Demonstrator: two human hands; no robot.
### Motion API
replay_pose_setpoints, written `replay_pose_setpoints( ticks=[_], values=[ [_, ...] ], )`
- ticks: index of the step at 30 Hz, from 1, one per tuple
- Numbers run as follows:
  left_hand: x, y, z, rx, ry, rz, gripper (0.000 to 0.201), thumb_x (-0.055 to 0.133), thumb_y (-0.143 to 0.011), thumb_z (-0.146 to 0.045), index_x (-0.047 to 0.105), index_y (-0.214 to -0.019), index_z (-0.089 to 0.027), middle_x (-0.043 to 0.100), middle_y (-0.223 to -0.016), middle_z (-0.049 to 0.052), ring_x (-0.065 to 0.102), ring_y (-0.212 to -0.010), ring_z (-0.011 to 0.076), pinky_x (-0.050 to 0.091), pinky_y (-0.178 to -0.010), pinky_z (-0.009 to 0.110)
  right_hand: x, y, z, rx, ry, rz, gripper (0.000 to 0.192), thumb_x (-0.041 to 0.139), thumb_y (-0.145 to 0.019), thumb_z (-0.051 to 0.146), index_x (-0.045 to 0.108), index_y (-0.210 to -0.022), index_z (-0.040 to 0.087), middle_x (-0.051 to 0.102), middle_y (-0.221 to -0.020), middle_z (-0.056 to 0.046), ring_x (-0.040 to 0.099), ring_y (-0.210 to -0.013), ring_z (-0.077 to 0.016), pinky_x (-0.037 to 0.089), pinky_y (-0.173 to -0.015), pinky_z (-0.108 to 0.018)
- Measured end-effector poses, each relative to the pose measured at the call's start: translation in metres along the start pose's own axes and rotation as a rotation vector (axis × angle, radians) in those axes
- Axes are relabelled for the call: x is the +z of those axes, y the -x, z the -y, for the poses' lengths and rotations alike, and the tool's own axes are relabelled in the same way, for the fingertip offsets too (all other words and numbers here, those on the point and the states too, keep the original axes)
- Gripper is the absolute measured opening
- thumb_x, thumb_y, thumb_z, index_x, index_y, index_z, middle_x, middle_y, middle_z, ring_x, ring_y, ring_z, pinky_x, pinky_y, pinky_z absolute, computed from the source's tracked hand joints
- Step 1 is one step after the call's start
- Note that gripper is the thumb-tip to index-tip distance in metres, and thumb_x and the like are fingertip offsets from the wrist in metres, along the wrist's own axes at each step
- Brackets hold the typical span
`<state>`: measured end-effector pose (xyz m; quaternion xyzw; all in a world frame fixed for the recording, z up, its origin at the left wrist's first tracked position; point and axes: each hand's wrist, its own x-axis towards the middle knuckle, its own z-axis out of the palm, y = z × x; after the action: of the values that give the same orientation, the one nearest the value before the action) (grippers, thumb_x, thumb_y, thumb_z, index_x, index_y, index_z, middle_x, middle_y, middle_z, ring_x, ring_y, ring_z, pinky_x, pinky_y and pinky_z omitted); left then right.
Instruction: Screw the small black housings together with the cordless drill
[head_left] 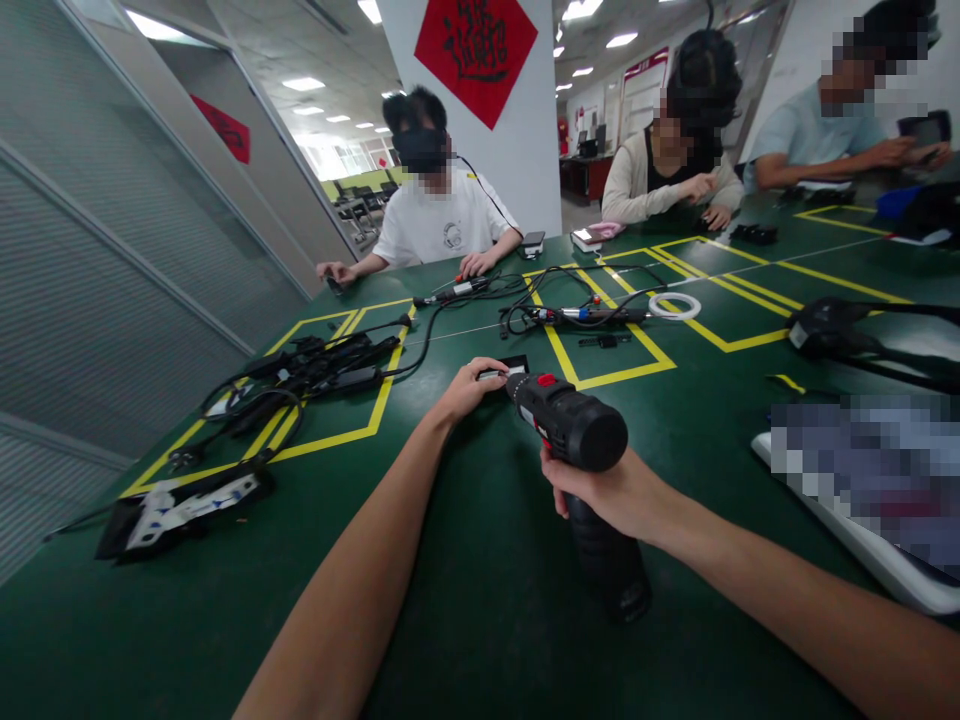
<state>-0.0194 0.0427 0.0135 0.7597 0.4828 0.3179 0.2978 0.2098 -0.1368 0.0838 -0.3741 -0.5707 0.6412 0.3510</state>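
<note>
I am looking across a green table (pixel 480 620) marked with yellow tape, where three other people are sitting at the far side. My right hand (pixel 611 495) is gripping a black drill (pixel 577 435) with fingers clamped round its handle, nose pointing away. My left hand (pixel 469 385) is pinching a small black part (pixel 510 368) at the drill's tip, just beside the tape.

My right hand (pixel 611 495) hides the black cordless drill's (pixel 574 430) grip; the small black part (pixel 504 370) under my left fingers (pixel 480 375) is too small to identify.
</note>
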Motion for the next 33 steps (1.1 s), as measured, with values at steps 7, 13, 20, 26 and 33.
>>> replay_pose_setpoints(
  ticks=[7,13,20,26,33],
  values=[
    [0.0003,-0.0006,0.0044,0.023,-0.002,0.005,0.034,0.059,-0.074,-0.040,0.066,-0.100,-0.020,0.062,-0.112,0.005,0.053,-0.111,0.0238,0.035,-0.105,0.038,0.0027,0.0002,0.0034,0.052,0.013,-0.042,0.040,0.060,-0.074,0.015,0.048,-0.112,0.019,0.054,-0.064,0.006,0.057,-0.051,-0.0123,0.047,-0.054,-0.027],
    [0.0000,-0.0001,0.0021,0.015,-0.004,0.005,0.033,0.059,-0.073,-0.039,0.066,-0.100,-0.020,0.062,-0.112,0.005,0.053,-0.110,0.0237,0.036,-0.104,0.038,0.0024,-0.0004,0.0022,0.038,-0.007,-0.040,0.051,0.060,-0.073,0.013,0.042,-0.121,0.020,0.055,-0.064,0.007,0.056,-0.050,-0.0118,0.047,-0.053,-0.027],
    [0.0007,-0.0001,0.0019,0.007,0.014,0.008,0.034,0.060,-0.073,-0.039,0.065,-0.100,-0.020,0.062,-0.112,0.005,0.053,-0.110,0.0233,0.036,-0.104,0.037,0.0037,0.0005,0.0062,0.062,0.015,-0.062,0.051,0.060,-0.073,0.012,0.043,-0.121,0.019,0.054,-0.064,0.007,0.056,-0.050,-0.0121,0.047,-0.053,-0.027],
    [0.0000,0.0001,-0.0017,-0.005,0.014,0.007,0.032,0.061,-0.072,-0.037,0.066,-0.099,-0.019,0.062,-0.111,0.006,0.053,-0.111,0.0236,0.035,-0.105,0.038,0.0024,0.0001,0.0039,0.041,-0.011,-0.052,0.055,0.060,-0.073,0.012,0.041,-0.124,0.020,0.055,-0.065,0.007,0.056,-0.050,-0.0116,0.047,-0.053,-0.026],
    [-0.0001,-0.0003,0.0000,0.000,0.021,0.005,0.032,0.062,-0.072,-0.038,0.067,-0.098,-0.020,0.061,-0.111,0.005,0.053,-0.110,0.0233,0.035,-0.104,0.038,0.0013,0.0007,0.0023,0.045,-0.002,-0.038,0.052,0.060,-0.072,0.013,0.045,-0.121,0.020,0.056,-0.065,0.006,0.057,-0.051,-0.0128,0.047,-0.055,-0.028]
  ],
)
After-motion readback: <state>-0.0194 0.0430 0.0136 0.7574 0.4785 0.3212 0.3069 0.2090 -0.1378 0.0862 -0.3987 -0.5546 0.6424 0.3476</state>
